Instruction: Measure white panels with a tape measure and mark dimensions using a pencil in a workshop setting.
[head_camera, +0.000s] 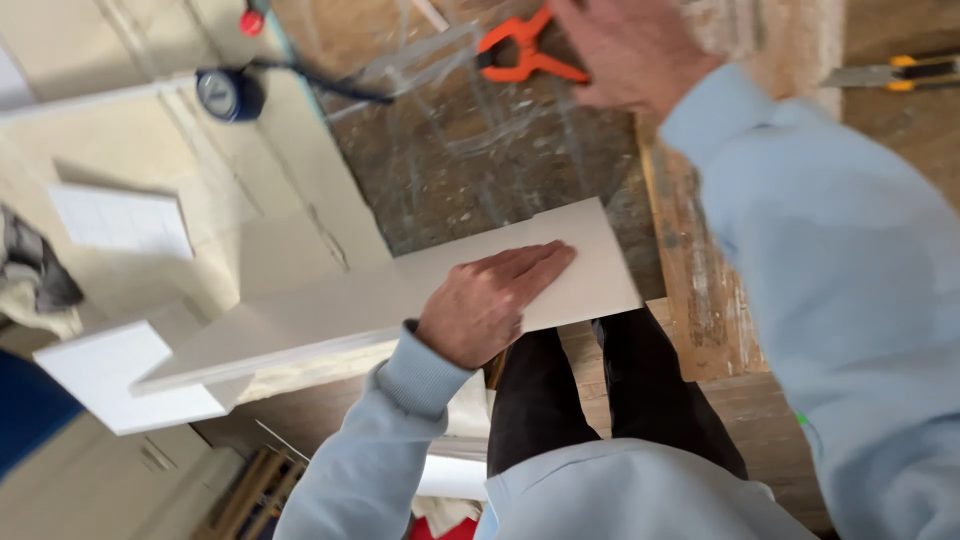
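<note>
One orange clamp (525, 52) at twelve o'clock, one blue tape measure (229, 94) at ten, one yellow-black utility knife (895, 72) at two, three white boards (400, 300).

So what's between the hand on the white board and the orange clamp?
In the head view, between the left hand on the white board and the orange clamp lies only scuffed brown worktop under clear plastic sheeting.

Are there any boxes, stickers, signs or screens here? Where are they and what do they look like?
No boxes, signs or screens show.
Tape measure: top left on the pale floor, round, dark blue, with a pale round label on its face.
Left hand: flat on the long white board, which is plain.
Right hand: raised by the orange clamp, also plain.
</note>
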